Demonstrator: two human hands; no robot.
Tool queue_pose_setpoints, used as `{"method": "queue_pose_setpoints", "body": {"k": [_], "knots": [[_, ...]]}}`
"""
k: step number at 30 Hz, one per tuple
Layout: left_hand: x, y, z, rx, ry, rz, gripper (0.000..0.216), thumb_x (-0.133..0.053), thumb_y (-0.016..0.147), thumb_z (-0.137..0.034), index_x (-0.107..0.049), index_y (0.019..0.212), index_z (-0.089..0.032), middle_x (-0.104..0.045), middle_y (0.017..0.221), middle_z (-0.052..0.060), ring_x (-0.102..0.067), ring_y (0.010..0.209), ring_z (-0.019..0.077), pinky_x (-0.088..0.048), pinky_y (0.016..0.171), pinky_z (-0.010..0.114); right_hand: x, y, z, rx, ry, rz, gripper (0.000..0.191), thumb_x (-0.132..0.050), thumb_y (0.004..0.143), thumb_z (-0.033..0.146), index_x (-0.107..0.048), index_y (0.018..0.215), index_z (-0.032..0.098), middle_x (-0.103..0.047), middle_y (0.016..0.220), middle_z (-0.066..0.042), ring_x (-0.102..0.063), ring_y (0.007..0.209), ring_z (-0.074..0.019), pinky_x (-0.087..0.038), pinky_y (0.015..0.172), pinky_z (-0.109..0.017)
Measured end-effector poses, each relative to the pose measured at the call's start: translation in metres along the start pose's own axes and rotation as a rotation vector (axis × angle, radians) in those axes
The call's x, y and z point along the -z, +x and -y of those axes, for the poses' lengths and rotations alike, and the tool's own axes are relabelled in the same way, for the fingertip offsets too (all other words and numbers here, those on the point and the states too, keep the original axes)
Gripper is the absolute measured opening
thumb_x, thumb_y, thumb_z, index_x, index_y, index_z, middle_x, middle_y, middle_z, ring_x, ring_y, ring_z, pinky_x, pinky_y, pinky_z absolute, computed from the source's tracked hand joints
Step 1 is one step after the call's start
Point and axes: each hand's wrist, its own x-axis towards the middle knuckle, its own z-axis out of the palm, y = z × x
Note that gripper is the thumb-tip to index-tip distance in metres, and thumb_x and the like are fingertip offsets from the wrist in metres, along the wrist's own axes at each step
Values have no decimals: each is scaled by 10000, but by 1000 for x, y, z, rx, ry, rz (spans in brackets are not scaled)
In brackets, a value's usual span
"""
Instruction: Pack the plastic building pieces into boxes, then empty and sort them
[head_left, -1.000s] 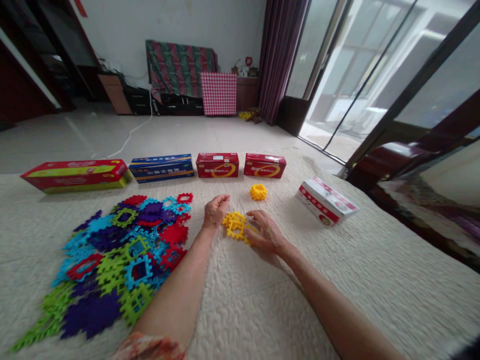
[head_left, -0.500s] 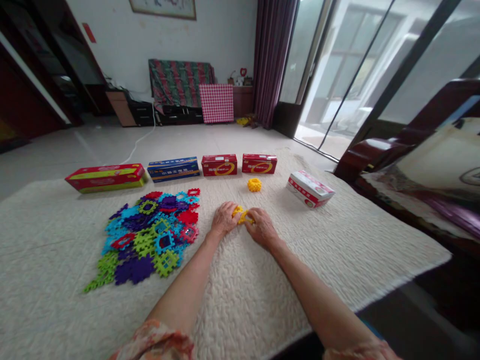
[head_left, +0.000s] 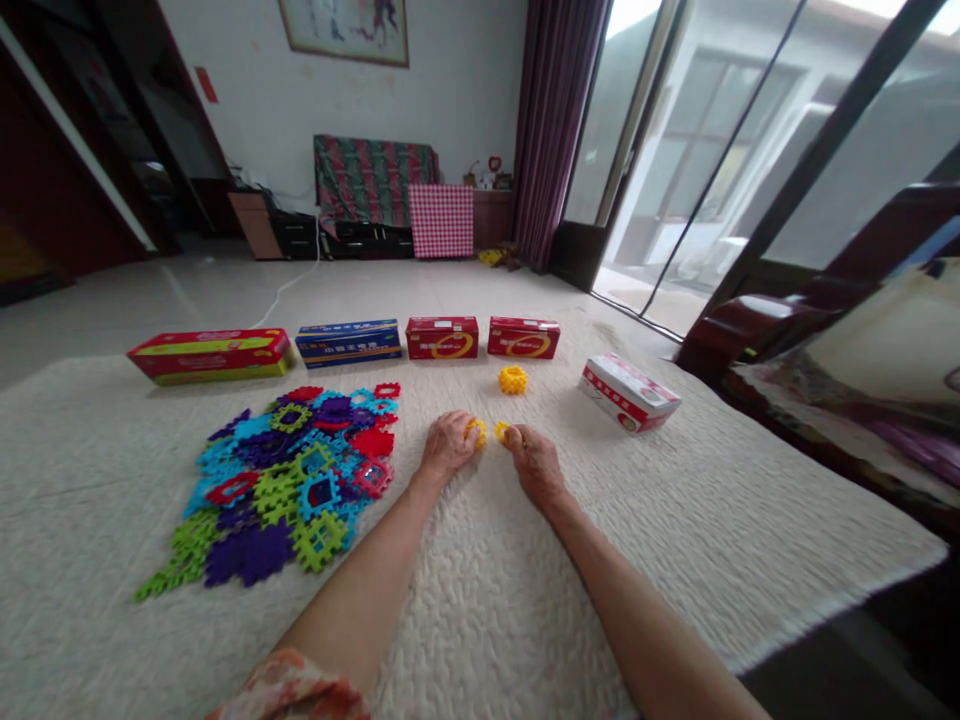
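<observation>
My left hand [head_left: 448, 447] is closed around a yellow plastic puzzle piece [head_left: 475, 431] on the cream quilted cover [head_left: 675, 500]. Just to its right, my right hand [head_left: 531, 458] is closed on another yellow piece [head_left: 501, 431]. The two pieces sit a small gap apart between my hands. A built yellow block cluster [head_left: 513, 379] lies on the cover a little beyond my hands. A heap of blue, purple, green and red puzzle pieces [head_left: 289, 475] is spread to the left of my left hand.
A row of boxes stands at the far edge: a long red and yellow box [head_left: 210, 355], a blue box [head_left: 348, 342], two red boxes [head_left: 442, 337] [head_left: 523, 337]. A white and red box [head_left: 628, 392] lies right. Dark wooden furniture [head_left: 757, 320] is beyond the right edge.
The yellow pieces lay flat under my fingers, then my hands closed on them together. Now the hands have drawn slightly apart, each with a yellow piece.
</observation>
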Motion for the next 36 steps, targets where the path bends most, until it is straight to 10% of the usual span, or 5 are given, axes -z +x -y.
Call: {"method": "queue_pose_setpoints", "body": {"k": [16,30,36], "knots": [[-9,13,9,37,-31,-21,223,-532,866,-228,-697,1012,-189,-722,1052,79,-651,1014,218,-489,943,344,-6,66,-45,-36,-14,-102,335,-404,930,372,-676,1011,194,-670,918,-81,-604,803,-187,-435,746,-292],[-6,14,7,89,-29,-6,279,-491,878,-199,-702,1052,-144,-725,1073,95,-658,1025,223,-500,962,349,-5,44,-20,-87,-369,-30,662,-633,753,565,-554,1237,121,-587,1111,-177,-529,1063,-317,-428,902,-421],[-5,15,7,99,-15,9,277,-498,871,-205,-707,1046,-157,-727,1065,84,-662,1012,216,-502,955,332,-10,47,-19,-114,-398,-40,521,-606,787,455,-591,1200,138,-605,1084,-158,-548,1037,-292,-426,903,-380]]}}
